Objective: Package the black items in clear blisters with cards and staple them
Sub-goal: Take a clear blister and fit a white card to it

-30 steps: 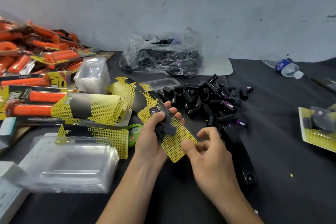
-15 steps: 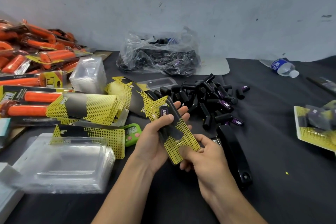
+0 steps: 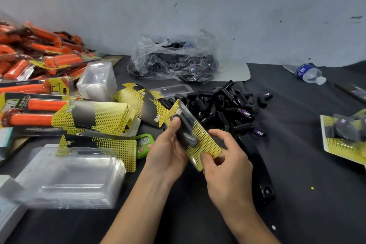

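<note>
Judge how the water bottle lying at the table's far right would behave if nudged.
The water bottle lies on its side on the dark table, so a sideways nudge would probably roll it. Its clear body shows no obvious water level, so it may be light, though I cannot be sure. Its see-through plastic looks thin and would likely dent if squeezed.

Table [image 3: 301, 194] bare right of stapler [image 3: 255, 164]; left crowded: card stack [image 3: 95, 117], apparently blister pile [image 3: 75, 176].
</note>
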`<state>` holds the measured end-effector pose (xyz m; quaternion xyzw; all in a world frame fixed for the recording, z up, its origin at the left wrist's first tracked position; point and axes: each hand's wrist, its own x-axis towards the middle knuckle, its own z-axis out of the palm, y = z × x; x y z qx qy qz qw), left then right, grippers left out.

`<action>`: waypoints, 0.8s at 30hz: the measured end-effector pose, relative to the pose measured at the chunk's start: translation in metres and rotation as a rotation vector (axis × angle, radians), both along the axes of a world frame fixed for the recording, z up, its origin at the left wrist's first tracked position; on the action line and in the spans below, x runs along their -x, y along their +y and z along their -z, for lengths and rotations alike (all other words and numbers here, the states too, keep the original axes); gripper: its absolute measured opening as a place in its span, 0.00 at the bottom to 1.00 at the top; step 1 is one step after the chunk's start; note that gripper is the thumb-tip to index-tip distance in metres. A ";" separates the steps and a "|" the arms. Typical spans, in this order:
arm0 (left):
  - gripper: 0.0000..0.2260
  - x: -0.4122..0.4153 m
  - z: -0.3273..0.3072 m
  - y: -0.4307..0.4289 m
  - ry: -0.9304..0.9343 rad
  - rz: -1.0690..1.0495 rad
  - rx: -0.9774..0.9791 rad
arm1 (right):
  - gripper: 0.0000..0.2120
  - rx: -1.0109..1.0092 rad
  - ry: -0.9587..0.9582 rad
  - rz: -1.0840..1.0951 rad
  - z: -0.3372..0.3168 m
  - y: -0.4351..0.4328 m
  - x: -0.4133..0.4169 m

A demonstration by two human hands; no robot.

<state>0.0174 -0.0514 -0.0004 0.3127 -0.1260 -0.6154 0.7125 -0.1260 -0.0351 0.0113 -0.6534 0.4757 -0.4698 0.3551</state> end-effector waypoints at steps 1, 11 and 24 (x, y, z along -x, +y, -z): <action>0.13 0.001 0.000 0.000 0.003 -0.002 0.000 | 0.26 -0.016 -0.004 0.002 0.000 0.000 0.000; 0.12 -0.001 -0.005 -0.001 0.034 -0.104 0.003 | 0.27 0.162 0.288 0.048 -0.009 -0.002 0.007; 0.12 -0.006 -0.005 -0.008 -0.102 -0.260 -0.058 | 0.31 -0.315 0.764 0.088 -0.023 -0.026 0.055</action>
